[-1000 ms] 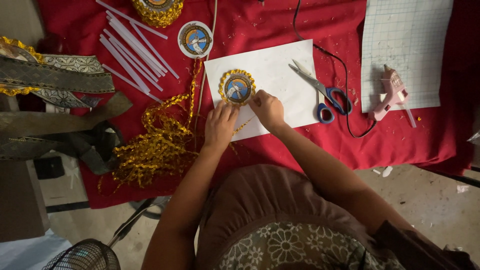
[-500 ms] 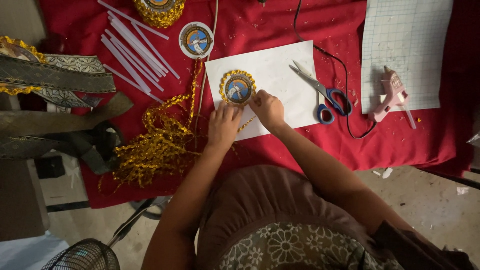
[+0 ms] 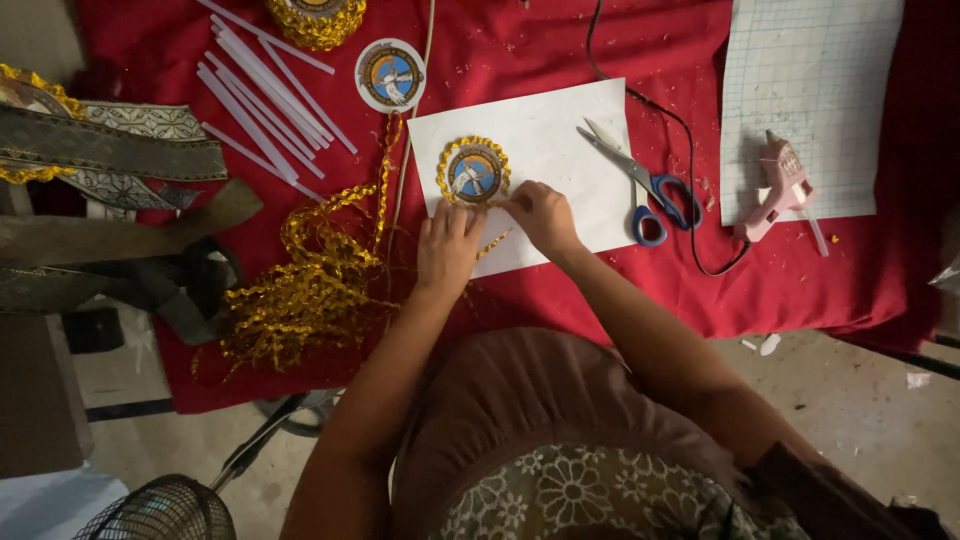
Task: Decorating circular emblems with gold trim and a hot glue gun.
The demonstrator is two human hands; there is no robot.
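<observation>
Both hands, the left hand (image 3: 447,243) and right hand (image 3: 541,214), seem to pinch gold trim (image 3: 493,243) onto the round badge (image 3: 474,172) on the white paper (image 3: 545,135), and next it needs pressing down.

Blue-handled scissors (image 3: 645,180), pink glue gun (image 3: 775,190), glue sticks (image 3: 262,95).

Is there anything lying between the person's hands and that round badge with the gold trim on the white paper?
Nothing visible. The left hand and right hand are already at the lower edge of the badge, touching its gold trim. The scissors lie off to the right on the paper, clear of both hands.
</observation>
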